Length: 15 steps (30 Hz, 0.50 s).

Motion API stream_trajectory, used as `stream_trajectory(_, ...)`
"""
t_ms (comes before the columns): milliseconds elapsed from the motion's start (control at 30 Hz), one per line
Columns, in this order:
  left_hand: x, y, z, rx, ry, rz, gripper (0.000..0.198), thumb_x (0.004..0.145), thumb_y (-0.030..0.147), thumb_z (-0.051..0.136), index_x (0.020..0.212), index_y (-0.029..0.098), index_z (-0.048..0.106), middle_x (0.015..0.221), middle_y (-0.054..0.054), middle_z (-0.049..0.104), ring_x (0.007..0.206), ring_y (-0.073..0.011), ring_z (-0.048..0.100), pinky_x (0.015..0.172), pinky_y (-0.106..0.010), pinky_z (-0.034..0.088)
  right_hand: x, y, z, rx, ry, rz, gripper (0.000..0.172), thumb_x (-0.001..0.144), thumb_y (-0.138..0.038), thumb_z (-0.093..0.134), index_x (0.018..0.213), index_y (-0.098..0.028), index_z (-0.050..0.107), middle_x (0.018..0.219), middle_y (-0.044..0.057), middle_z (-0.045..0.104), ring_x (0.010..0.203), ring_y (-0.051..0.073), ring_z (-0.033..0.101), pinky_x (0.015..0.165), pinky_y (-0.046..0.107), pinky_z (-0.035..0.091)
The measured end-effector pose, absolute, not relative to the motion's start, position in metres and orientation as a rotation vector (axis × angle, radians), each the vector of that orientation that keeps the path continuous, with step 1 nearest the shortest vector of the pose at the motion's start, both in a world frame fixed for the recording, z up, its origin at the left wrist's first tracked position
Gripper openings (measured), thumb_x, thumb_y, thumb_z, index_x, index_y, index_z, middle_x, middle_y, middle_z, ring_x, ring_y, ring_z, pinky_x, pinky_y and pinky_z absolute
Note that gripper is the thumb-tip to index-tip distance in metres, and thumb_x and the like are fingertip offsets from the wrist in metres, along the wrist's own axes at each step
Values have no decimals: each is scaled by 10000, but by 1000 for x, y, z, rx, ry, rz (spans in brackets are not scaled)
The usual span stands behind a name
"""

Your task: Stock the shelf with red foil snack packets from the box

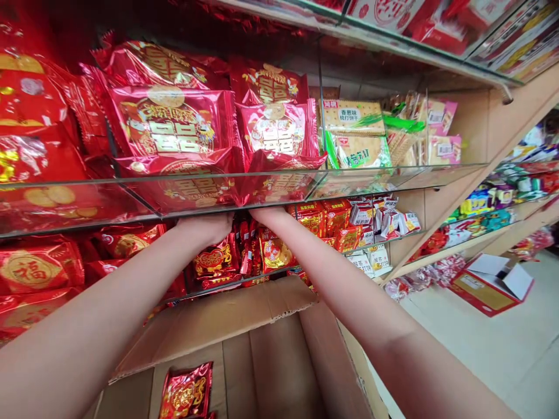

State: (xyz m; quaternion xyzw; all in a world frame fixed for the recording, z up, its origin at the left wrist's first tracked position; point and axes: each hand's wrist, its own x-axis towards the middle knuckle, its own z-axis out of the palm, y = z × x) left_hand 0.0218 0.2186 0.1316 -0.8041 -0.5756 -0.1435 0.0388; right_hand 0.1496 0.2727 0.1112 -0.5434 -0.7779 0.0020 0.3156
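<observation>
Both my arms stretch forward into the lower shelf bay, under the glass edge of the shelf above. My left hand [208,227] is over a red and gold snack packet [213,260]; its fingers are hidden behind the packets and the shelf edge. Just to the right, my right hand [267,216] reaches in above another red packet [276,251], its fingers also out of sight. Whether either hand holds anything cannot be seen. Below my arms stands an open cardboard box [227,317], with a shiny red packet [186,391] inside it.
On the shelf above stand large pink-red packets [174,125] and green-trimmed cracker packs [356,131]. A glass shelf front [279,189] runs just above my hands. Red bags [41,267] fill the lower left. An open red carton [491,285] sits on the floor at right.
</observation>
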Motion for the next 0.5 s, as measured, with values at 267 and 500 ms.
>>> stream_trajectory(267,25,241,127,-2387,-1766,-485,394,850,397,407,1170,184,495,1189,-86,578,1034,-222,554,920,-476,378,155,250,110,-1417,-2109,-46,274,876,-192,357,1081,-196,539,1199,56,536,1148,212,422,1021,400,254)
stream_trajectory(500,14,147,120,-2418,-1572,-426,430,825,253,357,1193,72,485,1282,-181,475,1203,-311,390,995,-460,308,170,180,99,-1299,-2067,-141,307,898,-263,322,1035,-122,558,1104,130,562,1057,231,473,945,383,327)
